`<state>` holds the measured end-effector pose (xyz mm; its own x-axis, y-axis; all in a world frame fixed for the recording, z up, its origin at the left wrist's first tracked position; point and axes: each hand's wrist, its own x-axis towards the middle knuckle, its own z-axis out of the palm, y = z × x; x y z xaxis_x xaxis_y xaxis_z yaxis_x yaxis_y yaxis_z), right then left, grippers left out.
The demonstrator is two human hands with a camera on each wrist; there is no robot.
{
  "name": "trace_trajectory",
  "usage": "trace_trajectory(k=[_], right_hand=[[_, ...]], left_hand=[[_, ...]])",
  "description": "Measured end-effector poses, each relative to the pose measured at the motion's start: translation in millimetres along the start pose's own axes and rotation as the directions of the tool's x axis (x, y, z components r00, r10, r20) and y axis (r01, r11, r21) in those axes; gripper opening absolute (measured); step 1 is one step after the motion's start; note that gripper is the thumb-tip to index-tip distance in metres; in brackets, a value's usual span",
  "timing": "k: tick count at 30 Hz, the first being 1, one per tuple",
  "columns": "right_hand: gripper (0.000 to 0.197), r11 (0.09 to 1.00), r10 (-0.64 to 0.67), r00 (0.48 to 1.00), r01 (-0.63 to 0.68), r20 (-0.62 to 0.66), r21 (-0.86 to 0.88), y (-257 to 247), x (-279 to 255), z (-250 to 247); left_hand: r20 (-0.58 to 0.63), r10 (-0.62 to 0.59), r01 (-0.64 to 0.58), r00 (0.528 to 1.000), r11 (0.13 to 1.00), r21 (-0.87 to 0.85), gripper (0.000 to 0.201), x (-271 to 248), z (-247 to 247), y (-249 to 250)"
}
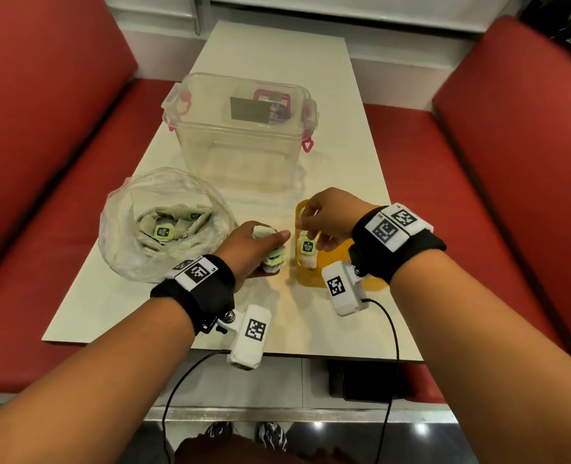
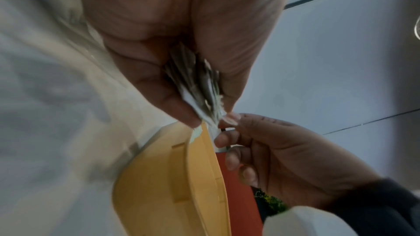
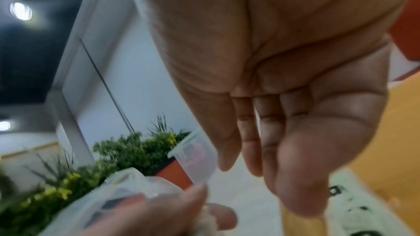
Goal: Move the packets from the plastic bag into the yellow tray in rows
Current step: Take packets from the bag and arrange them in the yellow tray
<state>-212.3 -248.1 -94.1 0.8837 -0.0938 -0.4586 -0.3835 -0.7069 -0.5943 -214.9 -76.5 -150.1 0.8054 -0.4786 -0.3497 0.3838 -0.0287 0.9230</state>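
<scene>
Head view: left hand (image 1: pixel 255 244) grips packets (image 1: pixel 272 257); right hand (image 1: pixel 327 217) pinches one packet (image 1: pixel 308 249) over tray (image 1: pixel 310 279); bag (image 1: pixel 163 226) beside. Left wrist view: fanned edges.

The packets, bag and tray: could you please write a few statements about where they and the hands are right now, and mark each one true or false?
1. The left hand grips a bunch of packets. True.
2. The plastic bag holds no packets. False: several packets still lie inside it.
3. The right hand is over the yellow tray. True.
4. The clear lidded box stands nearer the person than the tray. False: it stands farther away, behind the bag and tray.
5. The bag lies on the person's right of the tray. False: it lies on the left.
</scene>
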Motion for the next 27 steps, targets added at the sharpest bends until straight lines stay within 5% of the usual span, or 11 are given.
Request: trace_trajectory(k=[8, 17, 27], right_hand=[[0.023, 0.994, -0.064, 0.991, 0.053, 0.116, 0.090, 3, -28, 19], [0.015, 0.957, -0.138, 0.978, 0.173, -0.158, 0.235, 10, -24, 23], [0.008, 0.940, -0.159, 0.933, 0.243, -0.324, 0.240, 9, -15, 9]], left_hand=[[-0.270, 0.031, -0.084, 0.962, 0.979, -0.185, 0.019, 16, 6, 8], [-0.236, 0.049, -0.112, 0.971, 0.959, -0.261, 0.024, 17, 13, 16], [-0.169, 0.021, -0.037, 0.985, 0.995, -0.097, 0.017, 12, 3, 6]])
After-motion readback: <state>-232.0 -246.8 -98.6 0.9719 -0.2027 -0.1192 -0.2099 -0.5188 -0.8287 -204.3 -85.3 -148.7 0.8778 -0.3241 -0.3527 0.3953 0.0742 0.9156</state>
